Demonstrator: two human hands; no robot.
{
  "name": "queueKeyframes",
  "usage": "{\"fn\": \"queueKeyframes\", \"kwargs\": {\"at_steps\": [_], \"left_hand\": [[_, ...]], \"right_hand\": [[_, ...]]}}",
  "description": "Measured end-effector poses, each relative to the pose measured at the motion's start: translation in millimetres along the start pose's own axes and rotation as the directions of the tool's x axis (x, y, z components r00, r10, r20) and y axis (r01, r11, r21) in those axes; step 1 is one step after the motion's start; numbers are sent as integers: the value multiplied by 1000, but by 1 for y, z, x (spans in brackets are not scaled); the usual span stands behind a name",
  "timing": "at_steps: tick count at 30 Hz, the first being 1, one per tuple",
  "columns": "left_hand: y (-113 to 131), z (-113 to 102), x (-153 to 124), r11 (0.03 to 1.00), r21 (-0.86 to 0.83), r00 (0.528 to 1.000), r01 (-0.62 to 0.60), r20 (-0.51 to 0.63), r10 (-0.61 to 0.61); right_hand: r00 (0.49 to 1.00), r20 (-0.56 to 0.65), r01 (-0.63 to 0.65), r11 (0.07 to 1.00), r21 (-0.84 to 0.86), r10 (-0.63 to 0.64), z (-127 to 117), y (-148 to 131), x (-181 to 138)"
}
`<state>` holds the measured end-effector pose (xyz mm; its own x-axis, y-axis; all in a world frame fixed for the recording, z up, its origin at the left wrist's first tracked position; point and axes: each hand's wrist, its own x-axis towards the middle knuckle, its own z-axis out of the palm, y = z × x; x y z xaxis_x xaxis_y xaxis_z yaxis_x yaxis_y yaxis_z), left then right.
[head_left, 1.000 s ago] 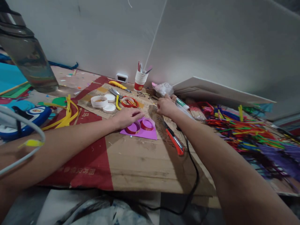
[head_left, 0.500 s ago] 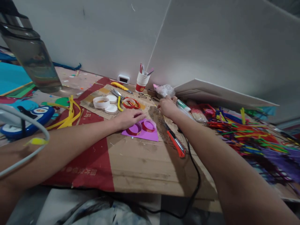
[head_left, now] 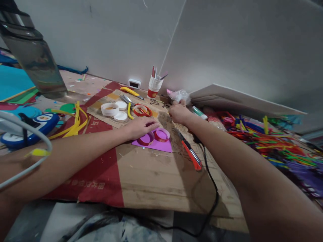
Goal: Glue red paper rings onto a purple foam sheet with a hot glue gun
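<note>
My left hand (head_left: pixel 140 127) lies flat with fingers stretched out on the cardboard (head_left: pixel 151 174), its fingertips touching the edge of a pink foam sheet (head_left: pixel 157 145). Two red paper rings (head_left: pixel 162 134) sit on that sheet. My right hand (head_left: pixel 178 112) reaches farther back with fingers curled, close to a clear plastic bag (head_left: pixel 178 95) and a green-capped tube (head_left: pixel 199 112); what it grips is hidden. An orange utility knife (head_left: pixel 191 155) lies just right of the sheet.
White rings and lids (head_left: pixel 113 111), scissors, a yellow cutter (head_left: pixel 130 91) and a red-and-white paper cup with pens (head_left: pixel 153 86) stand at the back. A heap of coloured pipe cleaners (head_left: pixel 272 141) fills the right. A black cable (head_left: pixel 213 198) crosses the cardboard. A dark bottle (head_left: pixel 32 57) stands left.
My right hand has drawn slightly leftward and back toward the plastic bag. The left hand has stayed on the pink sheet. The view has shifted a little.
</note>
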<state>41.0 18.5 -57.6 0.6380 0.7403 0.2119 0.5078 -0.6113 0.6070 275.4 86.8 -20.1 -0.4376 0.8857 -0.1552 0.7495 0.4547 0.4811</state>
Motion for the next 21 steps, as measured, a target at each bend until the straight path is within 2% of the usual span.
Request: {"fn": "queueKeyframes", "kwargs": {"at_steps": [4,8,16,21], "left_hand": [[-1,1,0,1000,-6,1000,-8,5,8],[-1,1,0,1000,23,1000,6,8,-7],[1,1,1,999,30,999,29,14,-30],[0,0,2,999,16,999,33,11,-33]], "right_hand": [[1000,-6,21,1000,-11,-21,2,0,1],[1000,3,-22,1000,-8,22,3,1,2],[989,93,-115,993,-5,115,3,7,6],[983,134,-125,992,-11,125,4,13,8]]}}
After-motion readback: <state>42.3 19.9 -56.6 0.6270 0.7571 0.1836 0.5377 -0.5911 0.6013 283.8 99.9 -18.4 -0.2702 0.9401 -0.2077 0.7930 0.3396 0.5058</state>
